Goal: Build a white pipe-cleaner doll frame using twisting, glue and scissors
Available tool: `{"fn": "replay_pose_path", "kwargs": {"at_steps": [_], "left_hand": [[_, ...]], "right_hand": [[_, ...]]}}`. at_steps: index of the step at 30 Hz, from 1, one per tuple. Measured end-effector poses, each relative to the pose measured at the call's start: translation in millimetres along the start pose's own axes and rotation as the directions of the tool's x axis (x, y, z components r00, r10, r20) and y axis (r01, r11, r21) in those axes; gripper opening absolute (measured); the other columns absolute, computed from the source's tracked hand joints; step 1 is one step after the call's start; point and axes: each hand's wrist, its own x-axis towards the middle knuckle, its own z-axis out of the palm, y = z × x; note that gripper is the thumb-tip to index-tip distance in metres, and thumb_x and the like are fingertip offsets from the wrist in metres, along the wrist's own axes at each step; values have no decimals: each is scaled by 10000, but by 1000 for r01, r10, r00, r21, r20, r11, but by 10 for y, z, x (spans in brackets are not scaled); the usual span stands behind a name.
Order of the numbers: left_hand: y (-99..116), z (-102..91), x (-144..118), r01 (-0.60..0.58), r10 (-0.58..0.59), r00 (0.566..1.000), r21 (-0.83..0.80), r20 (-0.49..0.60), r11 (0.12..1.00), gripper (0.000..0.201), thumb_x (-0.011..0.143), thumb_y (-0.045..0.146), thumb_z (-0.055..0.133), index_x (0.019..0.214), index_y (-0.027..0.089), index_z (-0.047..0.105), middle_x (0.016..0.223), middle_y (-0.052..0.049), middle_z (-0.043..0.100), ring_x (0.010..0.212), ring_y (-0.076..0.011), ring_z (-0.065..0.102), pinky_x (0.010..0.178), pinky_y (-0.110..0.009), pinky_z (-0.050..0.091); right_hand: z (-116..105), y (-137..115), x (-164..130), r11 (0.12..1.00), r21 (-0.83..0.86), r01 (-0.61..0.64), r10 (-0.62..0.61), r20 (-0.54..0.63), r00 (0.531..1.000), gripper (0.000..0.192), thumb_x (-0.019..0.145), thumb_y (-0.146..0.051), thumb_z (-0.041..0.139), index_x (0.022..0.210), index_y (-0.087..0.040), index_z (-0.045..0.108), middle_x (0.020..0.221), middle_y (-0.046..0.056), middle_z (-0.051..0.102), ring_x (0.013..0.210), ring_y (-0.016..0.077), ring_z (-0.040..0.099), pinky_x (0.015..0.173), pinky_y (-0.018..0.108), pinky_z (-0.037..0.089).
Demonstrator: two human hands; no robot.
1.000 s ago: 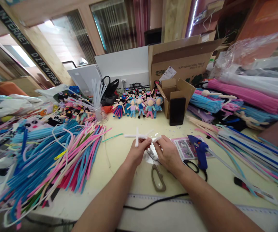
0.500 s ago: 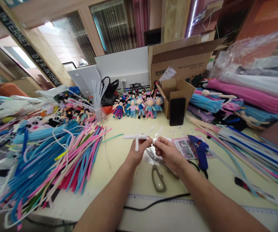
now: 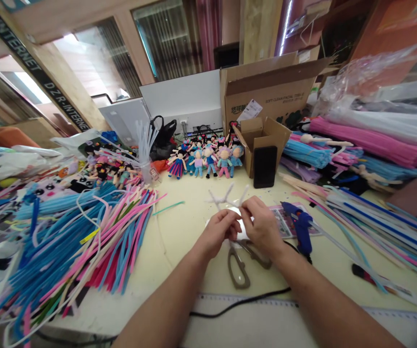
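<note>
Pipe-cleaner piece [image 3: 224,200], white, in right grip [image 3: 261,223]; left grip [image 3: 220,231] just beside

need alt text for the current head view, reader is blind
A person's right hand pinches a white branching stem piece, the left hand close beside it, above scissors on a pale table. Small dolls stand behind; heaped colourful fuzzy stems lie to the left, a blue glue gun to the right.
</note>
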Motion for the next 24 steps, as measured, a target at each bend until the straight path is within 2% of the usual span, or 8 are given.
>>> {"fn": "replay_pose_path", "kwargs": {"at_steps": [4, 9, 19, 24], "left_hand": [[-18, -43, 57, 5, -31, 992, -208, -123, 978, 376, 687, 477, 674, 623, 129, 544, 525, 22, 526, 400, -42, 426, 414, -186, 325], [-30, -72, 84, 31, -92, 985, -380, -144, 924, 320, 605, 335, 773, 660, 136, 529, 512, 54, 515, 408, -21, 415, 436, -149, 346], [-55, -104, 118, -103, 37, 981, -343, -192, 934, 281, 595, 255, 790, 679, 127, 555, 545, 54, 495, 464, -18, 415, 469, -152, 331], [-32, -111, 104, -151, 99, 975, -272, -197, 950, 285, 602, 286, 782, 662, 140, 545, 553, 42, 509, 485, -40, 438, 497, -185, 342]], "right_hand": [[61, -63, -65, 978, -139, 154, -138, 120, 983, 227, 899, -181, 405, 684, -199, 475, 738, 49, 501, 728, 180, 450, 671, 298, 351], [86, -63, -90, 953, -211, 216, -184, 161, 970, 214, 904, -190, 404, 720, -191, 513, 761, 60, 517, 743, 189, 450, 692, 304, 352], [94, -65, -90, 963, -210, 167, -140, 138, 980, 217, 925, -240, 399, 747, -193, 513, 758, 60, 528, 744, 191, 463, 707, 309, 349], [113, -77, -91, 995, -70, 68, -60, 114, 992, 209, 919, -233, 401, 731, -199, 486, 750, 45, 523, 725, 176, 475, 676, 297, 356]]}}
